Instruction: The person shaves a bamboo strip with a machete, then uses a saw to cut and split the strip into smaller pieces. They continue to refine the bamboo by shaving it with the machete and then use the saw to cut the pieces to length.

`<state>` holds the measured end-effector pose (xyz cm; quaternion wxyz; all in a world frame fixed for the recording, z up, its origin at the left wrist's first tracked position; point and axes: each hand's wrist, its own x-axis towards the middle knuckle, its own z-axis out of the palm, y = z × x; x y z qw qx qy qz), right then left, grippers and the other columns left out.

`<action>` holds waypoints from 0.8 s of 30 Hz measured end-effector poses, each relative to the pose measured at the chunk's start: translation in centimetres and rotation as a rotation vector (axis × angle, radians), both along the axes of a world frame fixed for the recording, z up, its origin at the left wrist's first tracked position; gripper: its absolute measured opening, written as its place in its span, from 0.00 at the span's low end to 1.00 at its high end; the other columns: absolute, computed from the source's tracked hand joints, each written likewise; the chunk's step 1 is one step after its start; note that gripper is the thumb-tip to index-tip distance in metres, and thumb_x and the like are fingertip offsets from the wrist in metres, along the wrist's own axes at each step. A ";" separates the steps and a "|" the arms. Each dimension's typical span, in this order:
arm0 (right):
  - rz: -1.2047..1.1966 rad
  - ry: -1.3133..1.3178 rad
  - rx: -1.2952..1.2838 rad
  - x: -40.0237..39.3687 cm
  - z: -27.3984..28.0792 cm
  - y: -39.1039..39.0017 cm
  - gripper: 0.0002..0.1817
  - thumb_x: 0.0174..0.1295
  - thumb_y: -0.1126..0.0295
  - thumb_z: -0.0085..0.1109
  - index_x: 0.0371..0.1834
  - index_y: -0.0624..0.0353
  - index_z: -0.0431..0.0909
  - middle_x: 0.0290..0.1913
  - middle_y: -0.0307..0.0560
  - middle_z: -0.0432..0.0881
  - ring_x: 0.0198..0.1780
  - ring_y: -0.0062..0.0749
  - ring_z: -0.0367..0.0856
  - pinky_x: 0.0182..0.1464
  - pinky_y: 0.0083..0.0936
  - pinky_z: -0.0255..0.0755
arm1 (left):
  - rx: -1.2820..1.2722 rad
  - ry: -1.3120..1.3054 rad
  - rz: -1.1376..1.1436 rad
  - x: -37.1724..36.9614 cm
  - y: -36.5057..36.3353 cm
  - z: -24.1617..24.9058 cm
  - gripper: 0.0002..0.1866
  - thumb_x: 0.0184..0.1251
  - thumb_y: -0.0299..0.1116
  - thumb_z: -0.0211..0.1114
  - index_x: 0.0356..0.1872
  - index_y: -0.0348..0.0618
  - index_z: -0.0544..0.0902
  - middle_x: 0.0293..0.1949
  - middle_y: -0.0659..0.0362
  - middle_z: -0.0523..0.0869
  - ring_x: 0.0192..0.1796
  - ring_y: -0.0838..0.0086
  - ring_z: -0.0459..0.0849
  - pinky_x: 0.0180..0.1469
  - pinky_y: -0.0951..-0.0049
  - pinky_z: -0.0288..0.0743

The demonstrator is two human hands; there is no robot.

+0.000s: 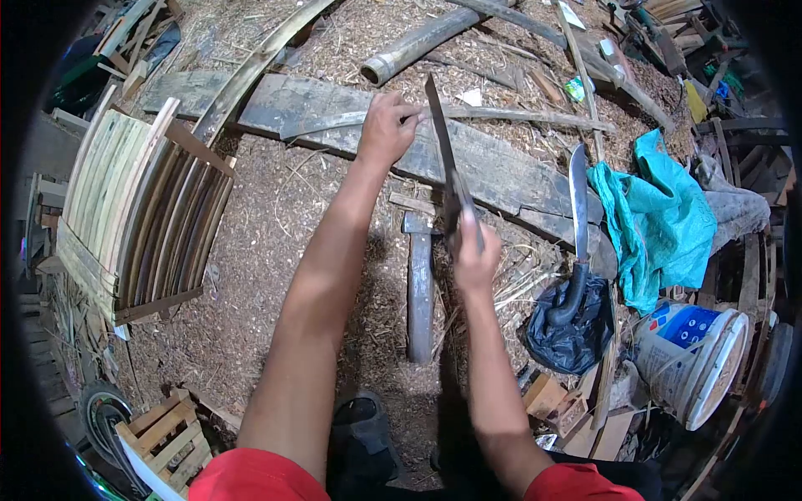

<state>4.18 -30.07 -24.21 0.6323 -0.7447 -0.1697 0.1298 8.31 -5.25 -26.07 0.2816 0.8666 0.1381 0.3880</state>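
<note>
My left hand [388,127] is closed on a long thin wooden strip [510,115] lying across a weathered plank [484,163]. In my right hand [474,255] is the handle of a handsaw [440,138]; its dark, tapering blade points away from me and overlaps the strip just right of my left fingers. Below the plank, between my forearms, a hammer [420,292] lies on the ground with its head toward the plank. To the right, a machete [578,200] has its dark curved handle over a black plastic bag [576,334].
A slatted wooden piece [125,209] stands at left. Bamboo poles [430,42] lie beyond the plank. On the right are a teal sack [660,221] and a tipped white bucket [693,359]. Wood shavings cover the ground, with wood offcuts [547,397] at lower right.
</note>
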 end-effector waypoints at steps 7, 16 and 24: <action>0.029 -0.086 -0.071 -2.4 1.5 -1.0 0.26 0.74 0.55 0.51 0.21 0.65 0.71 0.16 0.39 0.61 0.21 0.20 0.62 0.24 0.27 0.57 | -0.045 0.024 0.007 0.2 0.1 0.3 0.07 0.55 0.30 0.72 0.35 0.43 0.90 0.33 0.53 0.83 0.44 0.57 0.78 0.52 0.61 0.72; -0.002 -0.048 -0.017 -0.9 1.3 1.3 0.28 0.74 0.53 0.50 0.19 0.64 0.71 0.15 0.37 0.62 0.21 0.21 0.60 0.24 0.29 0.56 | -0.019 0.014 0.001 0.0 0.0 0.0 0.07 0.56 0.30 0.72 0.36 0.45 0.91 0.33 0.53 0.84 0.43 0.58 0.80 0.49 0.62 0.73; -0.031 -0.111 -0.088 -0.1 1.1 3.3 0.26 0.73 0.54 0.52 0.20 0.63 0.73 0.16 0.36 0.64 0.22 0.21 0.61 0.24 0.27 0.55 | -0.016 -0.008 0.020 -0.1 -0.4 0.0 0.08 0.55 0.32 0.73 0.37 0.45 0.91 0.33 0.54 0.82 0.41 0.58 0.79 0.49 0.62 0.73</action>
